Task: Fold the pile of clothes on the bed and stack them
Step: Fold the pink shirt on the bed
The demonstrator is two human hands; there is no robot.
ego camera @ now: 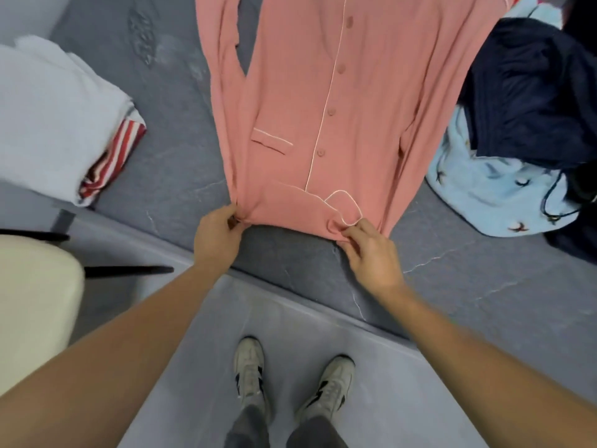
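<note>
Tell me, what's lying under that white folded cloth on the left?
Under the white folded cloth a red-and-white striped folded garment peeks out at the near edge. Most of it is covered, so what kind of garment it is cannot be told.

No text, label, brand name, number or sign can be read on any garment or surface in this view.
</note>
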